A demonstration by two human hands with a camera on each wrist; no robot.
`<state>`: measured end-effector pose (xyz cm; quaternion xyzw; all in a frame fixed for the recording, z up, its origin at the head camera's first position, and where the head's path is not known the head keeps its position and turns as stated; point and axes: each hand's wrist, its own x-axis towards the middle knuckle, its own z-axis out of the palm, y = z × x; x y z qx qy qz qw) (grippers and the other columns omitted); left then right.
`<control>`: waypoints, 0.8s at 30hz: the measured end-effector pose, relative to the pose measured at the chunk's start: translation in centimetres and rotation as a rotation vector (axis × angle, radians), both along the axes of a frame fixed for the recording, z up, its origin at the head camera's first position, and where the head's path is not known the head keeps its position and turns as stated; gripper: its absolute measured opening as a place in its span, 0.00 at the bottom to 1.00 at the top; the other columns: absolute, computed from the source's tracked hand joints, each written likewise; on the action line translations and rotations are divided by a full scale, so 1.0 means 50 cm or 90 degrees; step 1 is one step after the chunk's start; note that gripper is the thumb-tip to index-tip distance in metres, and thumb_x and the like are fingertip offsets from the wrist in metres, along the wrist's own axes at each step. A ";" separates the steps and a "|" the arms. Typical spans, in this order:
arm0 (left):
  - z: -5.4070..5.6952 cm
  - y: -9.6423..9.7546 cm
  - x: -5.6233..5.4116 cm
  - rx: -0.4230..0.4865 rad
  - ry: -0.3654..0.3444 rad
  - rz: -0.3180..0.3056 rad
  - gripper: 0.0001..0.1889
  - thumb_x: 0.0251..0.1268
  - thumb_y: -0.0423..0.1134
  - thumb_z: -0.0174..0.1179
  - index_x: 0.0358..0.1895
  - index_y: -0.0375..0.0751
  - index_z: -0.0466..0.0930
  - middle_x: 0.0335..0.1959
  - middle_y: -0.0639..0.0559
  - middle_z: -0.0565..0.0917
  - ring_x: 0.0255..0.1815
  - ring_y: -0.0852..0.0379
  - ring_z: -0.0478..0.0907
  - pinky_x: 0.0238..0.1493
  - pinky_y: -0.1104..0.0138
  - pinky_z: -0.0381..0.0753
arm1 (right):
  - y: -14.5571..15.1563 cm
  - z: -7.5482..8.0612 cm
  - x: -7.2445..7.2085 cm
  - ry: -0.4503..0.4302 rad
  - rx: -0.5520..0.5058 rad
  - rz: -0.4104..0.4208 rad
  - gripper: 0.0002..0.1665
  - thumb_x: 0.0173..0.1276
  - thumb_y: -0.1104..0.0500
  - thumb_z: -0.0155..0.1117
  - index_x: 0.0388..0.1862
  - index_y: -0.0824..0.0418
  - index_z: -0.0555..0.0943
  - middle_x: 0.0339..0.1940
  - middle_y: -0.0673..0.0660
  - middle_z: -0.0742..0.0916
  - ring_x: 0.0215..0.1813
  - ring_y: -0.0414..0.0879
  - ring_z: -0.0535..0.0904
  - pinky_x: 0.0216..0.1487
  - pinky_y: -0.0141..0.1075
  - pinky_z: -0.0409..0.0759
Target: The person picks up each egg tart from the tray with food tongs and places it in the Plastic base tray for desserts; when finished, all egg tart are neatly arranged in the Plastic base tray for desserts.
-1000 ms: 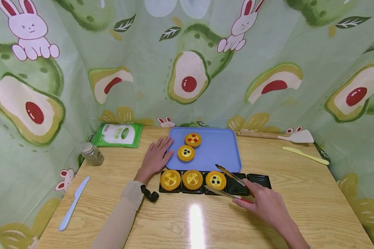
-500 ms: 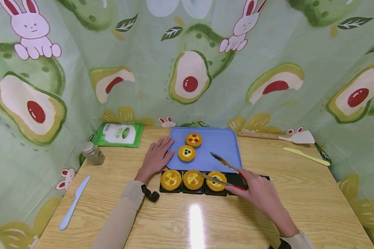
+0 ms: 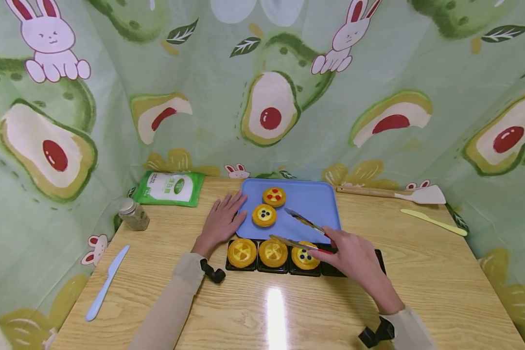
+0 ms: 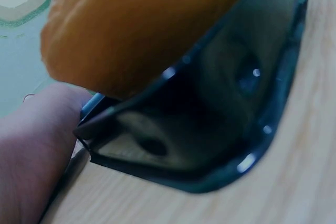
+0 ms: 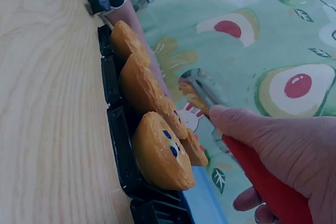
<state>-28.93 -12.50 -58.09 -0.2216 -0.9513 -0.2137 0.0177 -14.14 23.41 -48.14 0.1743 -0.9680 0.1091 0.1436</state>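
Tongs (image 3: 306,222) sit in the right hand (image 3: 354,253), which I watch reaching in from the lower right, its forearm slanting up toward the blue tray (image 3: 315,204). On the right wrist camera I see the thumb laid along the red handle (image 5: 257,174) and fingertips curled in from the other side, so the grasp on the tongs is plain to me. Their two arms stand apart: one tip shows over the tray, right of the dark-berry tart (image 3: 264,215), the other over the tray's near edge, on the tart's near side. That tart lies on the tray beside the red-topped tart (image 3: 274,197) (from my seat I can't tell whether they touch).

The left hand (image 3: 222,218) lies palm down and relaxed, fingers spread and pointing away from the body, thumb and fingertips at the tray's left rim. In front of the tray, black cups (image 3: 381,262) stand in a row. Three hold tarts: two wedge-topped tarts (image 3: 242,253) on the left, then another berry tart (image 3: 305,260), partly covered by the tongs and right hand.
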 end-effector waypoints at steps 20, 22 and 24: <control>0.001 -0.001 0.001 0.002 0.012 -0.007 0.33 0.84 0.62 0.38 0.86 0.59 0.53 0.87 0.58 0.51 0.87 0.45 0.44 0.83 0.42 0.41 | -0.011 0.004 -0.028 0.018 -0.002 0.017 0.34 0.58 0.29 0.76 0.29 0.55 0.71 0.15 0.44 0.58 0.15 0.38 0.50 0.18 0.33 0.45; 0.001 -0.001 0.001 0.002 0.012 -0.006 0.33 0.84 0.62 0.38 0.86 0.59 0.52 0.87 0.58 0.51 0.87 0.45 0.44 0.83 0.42 0.41 | -0.011 0.004 -0.029 0.018 0.000 0.019 0.34 0.58 0.29 0.76 0.29 0.54 0.70 0.15 0.44 0.59 0.15 0.38 0.50 0.18 0.33 0.45; 0.001 -0.001 0.001 0.001 0.011 -0.004 0.33 0.84 0.62 0.38 0.86 0.59 0.52 0.87 0.59 0.51 0.87 0.45 0.44 0.83 0.42 0.41 | -0.012 0.004 -0.031 0.015 0.006 0.019 0.34 0.58 0.29 0.75 0.29 0.54 0.70 0.15 0.44 0.59 0.14 0.38 0.51 0.18 0.33 0.45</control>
